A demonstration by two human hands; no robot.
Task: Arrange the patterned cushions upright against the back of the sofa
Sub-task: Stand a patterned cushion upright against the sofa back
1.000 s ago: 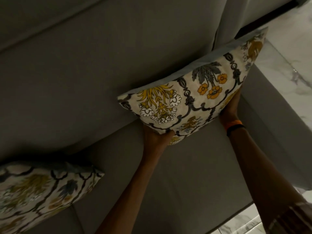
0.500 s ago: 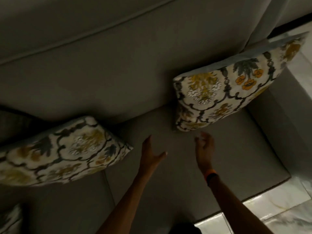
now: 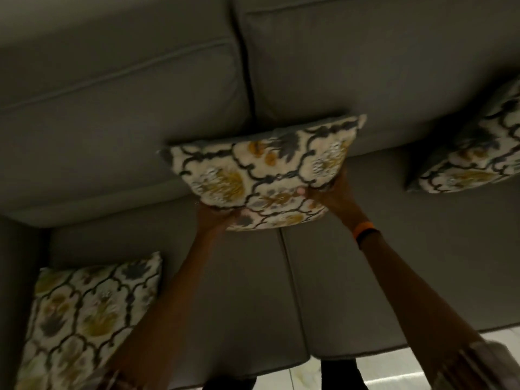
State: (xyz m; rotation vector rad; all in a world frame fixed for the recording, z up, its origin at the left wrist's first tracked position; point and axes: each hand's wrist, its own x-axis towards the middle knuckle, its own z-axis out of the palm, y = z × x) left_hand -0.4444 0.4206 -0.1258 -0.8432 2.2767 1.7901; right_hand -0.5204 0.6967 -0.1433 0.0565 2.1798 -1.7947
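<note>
both hands, left hand (image 3: 222,218) and right hand (image 3: 334,192), now clamp the middle cushion (image 3: 261,175) at 12 o'clock against the sofa back (image 3: 365,80); half a second ago they were empty. right cushion (image 3: 472,153) at 2 stands placed; left cushion (image 3: 84,313) at 8 lies flat.

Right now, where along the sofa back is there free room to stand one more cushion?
Free: the back left of the held cushion, above the cushion lying flat, and the stretch between the held cushion and the right cushion. Crowded: the middle, where the left hand and right hand grip it.
</note>
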